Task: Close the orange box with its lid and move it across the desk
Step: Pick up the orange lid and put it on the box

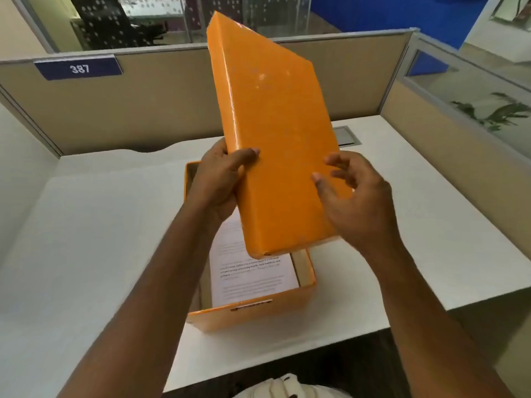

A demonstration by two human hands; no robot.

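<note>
An open orange box [253,313] stands on the white desk near its front edge, with printed paper sheets [250,271] inside. Above it, the orange lid [273,139] is held tilted, its far end raised high and its near end just over the box. My left hand [221,182] grips the lid's left edge, thumb on top. On the lid's right side, my right hand [353,196] has its fingers spread and its fingertips against the top; whether it grips is unclear.
The white desk [100,225] is enclosed by beige cubicle partitions at the back and right. A grey cable hatch [346,135] sits in the desk behind the lid. A blue plate reading 387 [79,68] hangs on the back partition.
</note>
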